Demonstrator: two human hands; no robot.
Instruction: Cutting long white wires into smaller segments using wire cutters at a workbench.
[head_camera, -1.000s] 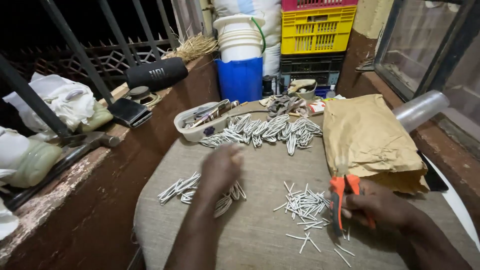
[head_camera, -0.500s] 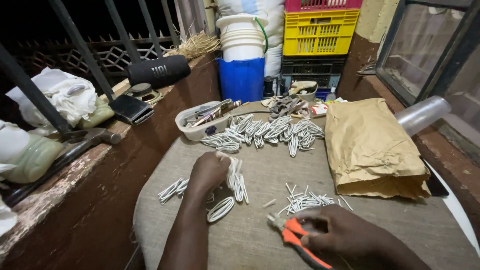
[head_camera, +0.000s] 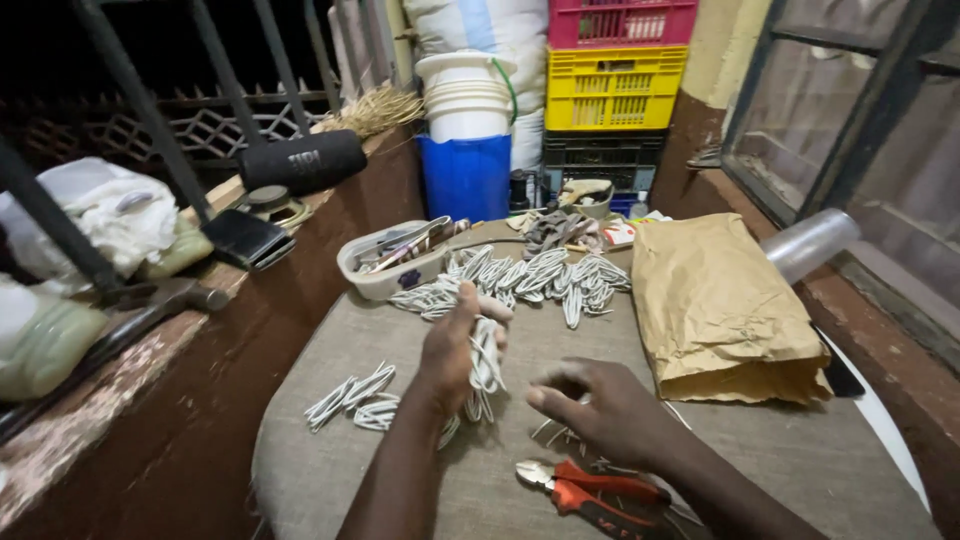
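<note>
Moved since before: orange-handled cutters (head_camera: 590, 487) set down on the cloth-covered table (head_camera: 300, 470), out of the right hand.
Left hand (head_camera: 455, 345): clenched around a bunch of white wire loops (head_camera: 486, 362), lifted above the cloth.
Right hand (head_camera: 600, 410): released, fingers curled, hovering just beside the bunch.
Nearby: brown paper bag (head_camera: 715, 305), white tray (head_camera: 385, 275).

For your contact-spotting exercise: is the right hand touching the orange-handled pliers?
Apart. The head view shows grey cloth between the right hand and the pliers lying below it.
</note>
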